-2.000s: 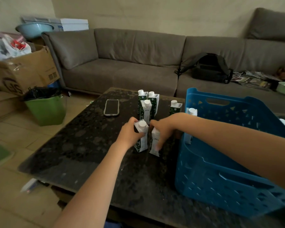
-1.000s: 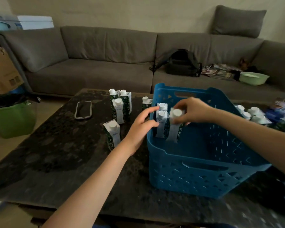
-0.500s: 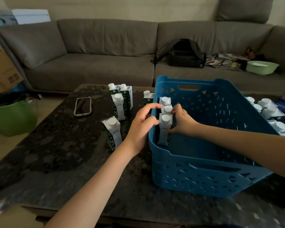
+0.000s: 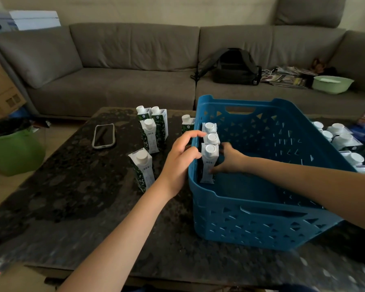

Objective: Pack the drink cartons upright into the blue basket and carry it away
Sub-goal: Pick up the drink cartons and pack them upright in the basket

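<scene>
Right hand fingers hidden behind nearest basket carton, grip unclear; left hand clasps basket rim

Three cartons line the blue basket left wall; the rest of its floor lies open.

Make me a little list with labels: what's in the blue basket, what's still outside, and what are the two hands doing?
basket: blue basket on the dark table
cartons inside: three, upright, in a row along the left wall
cartons left of basket: five, all upright
cartons right of basket: several, count unclear
left hand: on the basket's left rim
right hand: inside the basket, touching the nearest carton
also on table: phone
</scene>
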Available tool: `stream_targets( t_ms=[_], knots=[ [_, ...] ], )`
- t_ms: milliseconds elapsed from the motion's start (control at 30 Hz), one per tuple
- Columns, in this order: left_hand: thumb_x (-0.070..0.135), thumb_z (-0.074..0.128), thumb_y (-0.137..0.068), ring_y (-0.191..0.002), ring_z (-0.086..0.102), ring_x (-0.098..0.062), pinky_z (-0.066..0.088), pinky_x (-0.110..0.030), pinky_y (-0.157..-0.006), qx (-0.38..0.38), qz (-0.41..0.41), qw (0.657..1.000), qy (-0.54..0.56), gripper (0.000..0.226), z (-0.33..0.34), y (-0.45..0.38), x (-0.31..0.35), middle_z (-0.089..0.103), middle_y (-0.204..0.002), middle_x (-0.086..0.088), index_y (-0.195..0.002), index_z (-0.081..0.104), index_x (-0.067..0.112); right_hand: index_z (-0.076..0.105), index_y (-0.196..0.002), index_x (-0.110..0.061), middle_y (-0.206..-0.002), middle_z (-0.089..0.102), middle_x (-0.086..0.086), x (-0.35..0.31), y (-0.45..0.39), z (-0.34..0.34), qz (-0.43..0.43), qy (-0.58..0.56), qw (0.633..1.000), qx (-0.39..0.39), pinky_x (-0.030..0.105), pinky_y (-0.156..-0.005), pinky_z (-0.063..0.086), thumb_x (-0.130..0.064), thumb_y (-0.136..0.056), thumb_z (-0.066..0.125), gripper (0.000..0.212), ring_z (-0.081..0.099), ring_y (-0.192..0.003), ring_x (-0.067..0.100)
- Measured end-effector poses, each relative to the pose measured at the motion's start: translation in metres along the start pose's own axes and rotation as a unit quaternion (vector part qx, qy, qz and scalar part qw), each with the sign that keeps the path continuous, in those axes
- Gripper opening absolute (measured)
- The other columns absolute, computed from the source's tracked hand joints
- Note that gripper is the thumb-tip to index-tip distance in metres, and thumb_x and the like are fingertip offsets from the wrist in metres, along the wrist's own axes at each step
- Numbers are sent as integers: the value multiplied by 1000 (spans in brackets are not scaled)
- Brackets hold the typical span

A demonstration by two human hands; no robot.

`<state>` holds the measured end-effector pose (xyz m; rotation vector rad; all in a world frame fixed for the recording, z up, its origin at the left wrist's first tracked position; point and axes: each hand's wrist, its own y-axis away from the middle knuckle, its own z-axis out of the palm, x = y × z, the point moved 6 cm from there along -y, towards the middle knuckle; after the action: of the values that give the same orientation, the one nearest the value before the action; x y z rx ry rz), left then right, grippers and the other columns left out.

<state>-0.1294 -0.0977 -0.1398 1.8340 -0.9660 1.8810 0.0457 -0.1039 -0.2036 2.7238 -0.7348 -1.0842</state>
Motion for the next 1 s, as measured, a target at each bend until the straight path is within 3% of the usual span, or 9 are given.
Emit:
stream_targets(
  t_ms=[167, 400, 500, 567, 667, 733, 833, 933, 1000],
  knots=[
    [20, 46, -69, -128, 37, -6, 34, -13, -89, 3, -5, 1000, 1, 43, 0, -1, -1, 46, -137, 1, -108, 57, 31, 36, -140, -7, -138, 50, 9, -8, 1, 3, -45, 47, 997, 43, 27, -86, 41, -31, -83, 72, 71, 50, -123, 26],
    [21, 46, -69, -128, 38, -6, 35, -13, -91, -2, -3, 1000, -4, 41, 0, -1, 0, 46, -137, 0, -107, 57, 33, 27, -142, -5, -139, 48, 11, 0, -1, 3, -3, 4, 999, 36, 35, -96, 44, -29, -77, 79, 86, 48, -125, 27],
    [22, 46, -70, -121, 41, -1, 37, -5, -85, -6, -3, 1000, -15, 40, 0, 1, 2, 46, -136, 1, -107, 56, 35, 23, -142, -3, -139, 46, 15, 6, 5, 2, 79, 29, 996, -1, 38, -97, 46, -27, -75, 80, 92, 50, -123, 28],
    [24, 48, -74, -123, 42, -5, 38, -16, -94, -20, -15, 999, -20, 39, 0, 1, 3, 46, -137, 3, -110, 56, 36, 25, -141, -3, -135, 49, 18, 6, 8, -4, 114, 40, 992, -37, 36, -92, 50, -17, -78, 77, 83, 57, -113, 29],
    [28, 46, -94, -114, 51, -1, 43, -22, -93, -30, -34, 999, -17, 33, -7, 0, 7, 52, -127, 12, -126, 52, 32, 29, -141, -4, -132, 52, 18, -12, 9, -28, 74, -25, 997, -4, 33, -81, 52, 2, -80, 57, 68, 59, -109, 31],
    [30, 37, -100, -110, 55, -3, 46, -26, -93, 66, -3, 995, -77, 34, -35, 1, 11, 59, -120, 8, -131, 51, 26, 40, -137, -5, -128, 54, 13, -37, 16, -55, 13, -73, 993, 95, 33, -76, 50, 4, -84, 48, 53, 59, -104, 28],
    [21, 50, -92, -116, 53, -14, 44, -37, -98, 224, 4, 942, -250, 34, -99, 14, 4, 60, -124, 1, -125, 54, 26, 56, -103, -14, -113, 64, 9, -85, 43, -91, -104, -134, 953, 252, 24, -61, 49, 2, -88, 43, 26, 60, -84, 18],
    [30, 71, -80, -133, 39, -25, 37, -45, -108, 195, -133, 905, -354, 72, -141, 25, -34, 43, -144, -6, -143, 37, 23, 62, -88, -17, -90, 68, 4, -134, 65, -86, -186, -93, 948, 242, 16, -56, 47, 4, -84, 46, 27, 61, -74, 11],
    [34, 82, -71, -138, 33, -27, 33, -43, -111, 152, -206, 904, -342, 98, -145, 35, -59, 34, -151, -8, -149, 25, 18, 65, -84, -19, -87, 71, 5, -159, 72, -67, -223, -29, 957, 180, 26, -68, 52, 2, -81, 47, 28, 65, -80, 18]
  ],
)
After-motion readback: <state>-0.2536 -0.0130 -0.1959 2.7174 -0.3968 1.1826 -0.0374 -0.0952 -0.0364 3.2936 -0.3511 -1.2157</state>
